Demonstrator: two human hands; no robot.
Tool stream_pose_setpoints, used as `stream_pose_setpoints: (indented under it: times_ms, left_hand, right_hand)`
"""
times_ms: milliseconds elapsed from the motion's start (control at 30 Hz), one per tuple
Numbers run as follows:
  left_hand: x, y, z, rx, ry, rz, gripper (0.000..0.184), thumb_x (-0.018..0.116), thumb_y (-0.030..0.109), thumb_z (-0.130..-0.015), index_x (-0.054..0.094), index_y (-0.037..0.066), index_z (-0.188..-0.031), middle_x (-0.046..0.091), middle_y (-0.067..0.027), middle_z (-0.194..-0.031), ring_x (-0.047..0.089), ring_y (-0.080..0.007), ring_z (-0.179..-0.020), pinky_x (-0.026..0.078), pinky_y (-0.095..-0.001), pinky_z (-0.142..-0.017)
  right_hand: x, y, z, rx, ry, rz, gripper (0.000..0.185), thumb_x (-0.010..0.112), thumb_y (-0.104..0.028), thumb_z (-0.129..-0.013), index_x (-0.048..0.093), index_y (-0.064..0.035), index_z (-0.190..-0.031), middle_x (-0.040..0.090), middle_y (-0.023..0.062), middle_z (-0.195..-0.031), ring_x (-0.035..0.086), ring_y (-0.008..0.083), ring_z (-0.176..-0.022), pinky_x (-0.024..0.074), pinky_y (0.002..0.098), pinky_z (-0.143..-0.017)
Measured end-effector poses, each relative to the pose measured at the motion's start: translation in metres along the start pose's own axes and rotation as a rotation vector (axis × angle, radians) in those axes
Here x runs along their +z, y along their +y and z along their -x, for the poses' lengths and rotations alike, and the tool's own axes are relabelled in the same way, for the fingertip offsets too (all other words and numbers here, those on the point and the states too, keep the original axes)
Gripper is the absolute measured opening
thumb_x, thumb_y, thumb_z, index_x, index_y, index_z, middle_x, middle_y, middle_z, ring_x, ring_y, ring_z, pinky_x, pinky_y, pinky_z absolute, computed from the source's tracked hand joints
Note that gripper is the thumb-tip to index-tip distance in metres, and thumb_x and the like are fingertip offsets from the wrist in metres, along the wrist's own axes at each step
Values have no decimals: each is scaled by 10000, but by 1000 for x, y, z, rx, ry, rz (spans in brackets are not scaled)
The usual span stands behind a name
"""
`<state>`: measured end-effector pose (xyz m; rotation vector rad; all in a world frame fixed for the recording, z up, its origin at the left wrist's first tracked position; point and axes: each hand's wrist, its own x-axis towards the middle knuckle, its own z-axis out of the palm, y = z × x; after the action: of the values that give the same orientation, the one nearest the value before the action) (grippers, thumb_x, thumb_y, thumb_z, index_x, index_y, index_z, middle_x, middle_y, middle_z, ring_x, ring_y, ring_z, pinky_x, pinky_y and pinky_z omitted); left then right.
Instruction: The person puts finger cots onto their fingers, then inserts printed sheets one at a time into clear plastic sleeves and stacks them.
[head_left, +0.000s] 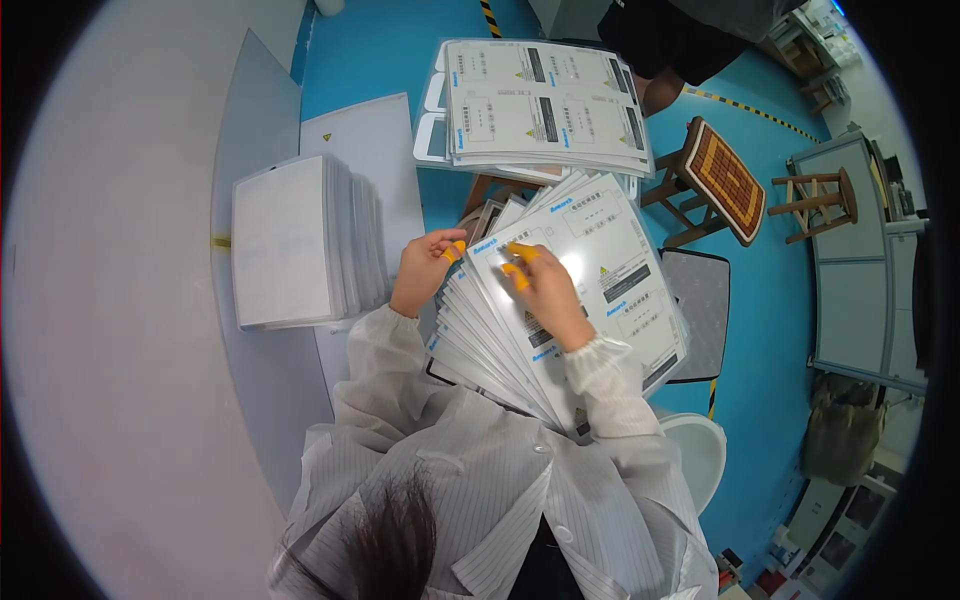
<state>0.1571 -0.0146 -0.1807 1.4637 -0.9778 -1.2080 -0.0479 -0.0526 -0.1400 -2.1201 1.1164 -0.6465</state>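
Note:
A fanned stack of white printed sheets (pixel 480 340) lies in front of me, with blue lettering, black blocks and yellow warning triangles. At the upper left corner of the top printed sheet (pixel 590 270) is my left hand (pixel 428 268), its finger and thumb closed at the edge; a yellow finger cot covers one tip. Over the same sheet, just inside that corner, hovers or rests my right hand (pixel 552 298). Yellow cots cover its tips, and its fingers are a little apart with nothing visible in them. Whether they touch the surface is hard to make out.
To the left stands a pile of blank white sheets (pixel 285 245) on a pale surface. Another stack of printed sheets (pixel 545 125) is beyond my hands. A person's leg (pixel 660 90) is behind it. Stools (pixel 725 180) (pixel 825 200) and a grey cabinet (pixel 860 290) are at right.

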Motion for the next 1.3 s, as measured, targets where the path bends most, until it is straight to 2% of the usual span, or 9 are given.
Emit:
stream_pose_setpoints:
  times_ms: [33,133,400,600,700,833,1033,1100,1300]
  left_hand:
    - [0,3,-1,22,-7,55,291,553,-40,-787,582,-35,-1077,641,-77,-799,580,-85,-723,464,-195,-648]
    - [3,19,-1,52,-6,-199,309,582,-44,-768,585,-25,-1077,631,-61,-739,573,-81,-661,470,-196,-596]
    - [5,28,-5,12,-55,-94,222,608,-39,-759,616,-21,-980,635,-61,-733,571,-88,-614,480,-203,-576]
    - [7,24,-3,40,-26,-166,220,612,-45,-754,618,-20,-972,636,-63,-742,571,-84,-632,478,-199,-585]
    - [5,23,-5,48,-21,-138,217,612,-45,-752,620,-18,-967,634,-59,-740,569,-80,-638,475,-196,-587]
    - [3,25,-4,18,-45,-86,210,615,-37,-752,624,-18,-961,632,-47,-745,562,-71,-646,471,-193,-593]
    - [7,30,-1,2,-21,-126,197,603,-35,-758,630,-22,-952,631,-46,-765,554,-70,-657,470,-191,-600]
    - [6,28,-3,15,-31,-123,198,602,-36,-757,630,-22,-954,631,-47,-766,557,-71,-658,470,-192,-602]
    - [8,35,1,4,-67,-128,189,594,-27,-781,624,-21,-967,610,-30,-767,537,-54,-672,448,-170,-613]
  right_hand:
    - [15,-1,-6,21,-13,15,300,661,-149,-738,600,27,-973,567,176,-903,564,328,-794,473,373,-695]
    - [38,-9,-17,-12,-10,92,367,695,-162,-700,584,31,-992,551,178,-939,553,332,-831,468,369,-714]
    - [46,-17,-24,17,158,96,584,770,-148,-587,539,-11,-1106,426,123,-1138,379,290,-1069,277,408,-912]
    - [46,13,-24,80,289,-1,495,764,-126,-588,580,-12,-1032,448,124,-1068,422,288,-995,346,363,-864]
    - [42,-2,-21,63,259,-20,399,744,-47,-600,590,-3,-967,469,124,-1023,438,290,-993,378,330,-858]
    - [53,-9,-19,44,203,-3,355,774,-94,-575,586,1,-860,467,128,-983,448,292,-934,383,359,-817]
    - [38,15,-20,146,302,-22,227,725,-35,-644,617,21,-836,494,127,-895,497,267,-809,432,332,-722]
    - [36,4,-21,136,192,-85,235,733,-60,-621,613,26,-804,497,152,-874,482,298,-866,413,347,-776]
    - [54,-3,-21,146,136,-153,188,708,-54,-648,600,27,-779,499,143,-851,504,304,-807,432,351,-714]
